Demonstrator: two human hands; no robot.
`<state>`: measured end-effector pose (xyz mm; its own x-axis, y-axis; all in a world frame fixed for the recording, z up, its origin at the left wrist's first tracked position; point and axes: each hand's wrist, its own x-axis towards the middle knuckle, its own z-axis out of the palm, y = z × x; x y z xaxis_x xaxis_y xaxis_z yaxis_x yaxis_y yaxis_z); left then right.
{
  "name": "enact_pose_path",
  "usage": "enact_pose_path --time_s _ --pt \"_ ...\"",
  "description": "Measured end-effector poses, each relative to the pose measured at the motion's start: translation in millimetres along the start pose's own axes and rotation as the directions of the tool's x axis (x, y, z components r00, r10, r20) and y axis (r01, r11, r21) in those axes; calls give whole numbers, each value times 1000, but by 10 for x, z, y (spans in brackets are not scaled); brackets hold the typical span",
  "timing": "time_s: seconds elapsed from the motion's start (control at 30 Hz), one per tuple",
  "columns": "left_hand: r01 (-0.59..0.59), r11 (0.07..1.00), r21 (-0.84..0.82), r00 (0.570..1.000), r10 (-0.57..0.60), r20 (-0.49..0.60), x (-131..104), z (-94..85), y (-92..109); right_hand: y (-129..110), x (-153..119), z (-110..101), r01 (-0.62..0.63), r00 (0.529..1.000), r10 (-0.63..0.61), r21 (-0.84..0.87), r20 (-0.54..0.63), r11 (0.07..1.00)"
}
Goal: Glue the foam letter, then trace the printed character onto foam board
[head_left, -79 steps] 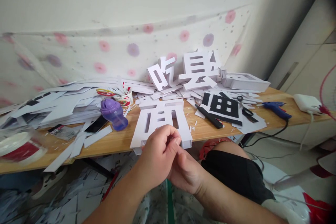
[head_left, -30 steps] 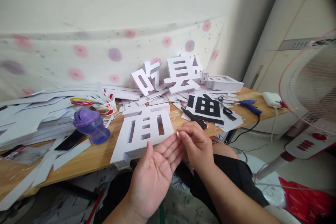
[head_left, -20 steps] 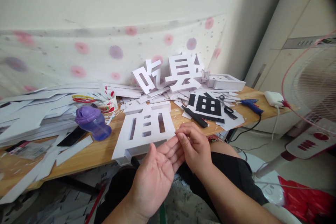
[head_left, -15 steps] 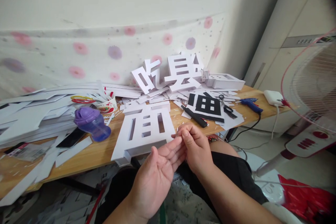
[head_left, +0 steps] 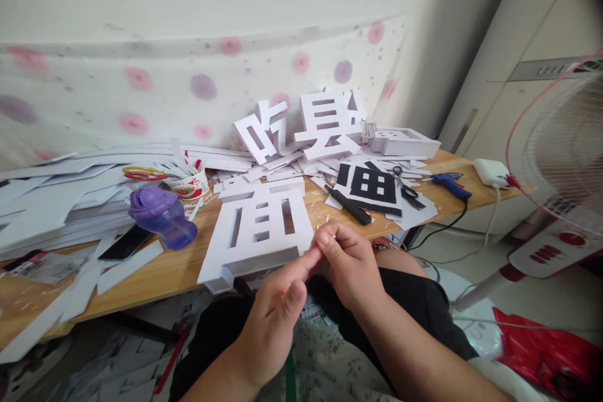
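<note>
Over my lap, just in front of the table edge, my left hand (head_left: 277,308) has its fingers stretched towards the right, thumb apart. My right hand (head_left: 351,267) is closed in a pinch at the left fingertips. A tiny white speck shows by its fingers, too small to name. Nearest to both hands is a white foam-board character (head_left: 268,248), lying face up and jutting over the table edge. Beyond the right hand lie a black-handled cutter (head_left: 348,204), a black-and-white character sheet (head_left: 372,185) and scissors (head_left: 409,191).
A blue glue gun (head_left: 450,185) and a white adapter (head_left: 492,173) lie at the right end of the wooden table (head_left: 155,282). At left are a purple cup (head_left: 162,217), a phone (head_left: 125,244) and stacked white boards (head_left: 42,201). More foam characters (head_left: 325,122) stand behind. A fan (head_left: 560,157) stands right.
My left hand has turned from palm up to more edge-on, its thumb moving right. My right hand keeps its pinch at the left fingertips. The view has shifted slightly.
</note>
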<state>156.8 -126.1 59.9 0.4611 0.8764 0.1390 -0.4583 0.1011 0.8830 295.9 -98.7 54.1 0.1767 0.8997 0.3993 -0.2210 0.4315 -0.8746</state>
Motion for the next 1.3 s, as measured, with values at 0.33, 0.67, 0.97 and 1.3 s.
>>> enact_pose_path --time_s 0.33,0.67,0.97,1.3 --pt "-6 983 -186 999 14 41 108 -1 133 85 9 -48 -7 996 19 140 -84 990" --pt "33 923 -384 999 -30 13 96 19 232 5 27 -66 367 929 -362 -307 74 878" --pt "28 936 -351 999 -20 26 68 -3 248 19 -17 -64 504 845 -527 -453 86 735" --pt "29 949 -315 997 -4 80 48 -4 241 52 72 -118 137 990 -139 -126 -7 983"
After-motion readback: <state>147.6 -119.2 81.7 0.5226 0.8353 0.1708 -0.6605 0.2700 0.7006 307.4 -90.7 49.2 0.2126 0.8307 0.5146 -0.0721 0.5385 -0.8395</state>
